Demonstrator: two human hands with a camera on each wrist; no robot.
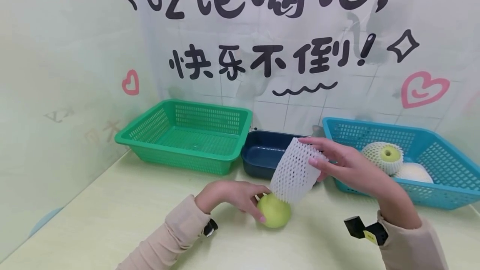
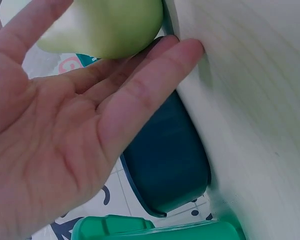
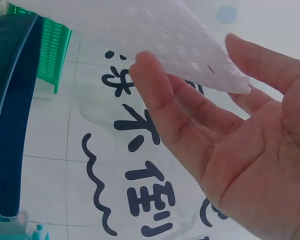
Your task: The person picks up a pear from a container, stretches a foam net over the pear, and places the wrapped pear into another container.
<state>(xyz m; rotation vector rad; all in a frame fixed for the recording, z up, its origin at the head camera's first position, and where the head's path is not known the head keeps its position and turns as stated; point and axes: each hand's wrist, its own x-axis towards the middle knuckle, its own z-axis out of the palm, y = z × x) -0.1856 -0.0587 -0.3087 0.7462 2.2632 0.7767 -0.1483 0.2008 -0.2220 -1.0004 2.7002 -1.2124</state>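
Observation:
My left hand (image 1: 243, 197) holds a round yellow-green fruit (image 1: 275, 211) low over the table, with thumb and fingers at its left side. The left wrist view shows the same fruit (image 2: 107, 27) beyond the fingers of the left hand (image 2: 65, 145). Up and to the right, my right hand (image 1: 346, 163) grips the upper end of a white foam net sleeve (image 1: 294, 174) between thumb and fingers. The sleeve's tilted lower end overlaps the top of the fruit in the head view. Seen from the right wrist, the sleeve (image 3: 140, 35) spans above the fingers of the right hand (image 3: 220, 135).
A green basket (image 1: 180, 153) stands at the back left, beside a dark blue tray (image 1: 260, 170). At the right, a blue basket (image 1: 416, 195) has a net-wrapped fruit (image 1: 375, 153) and a white rounded thing (image 1: 414, 172) inside. Behind them rises a printed wall covering (image 1: 240, 91).

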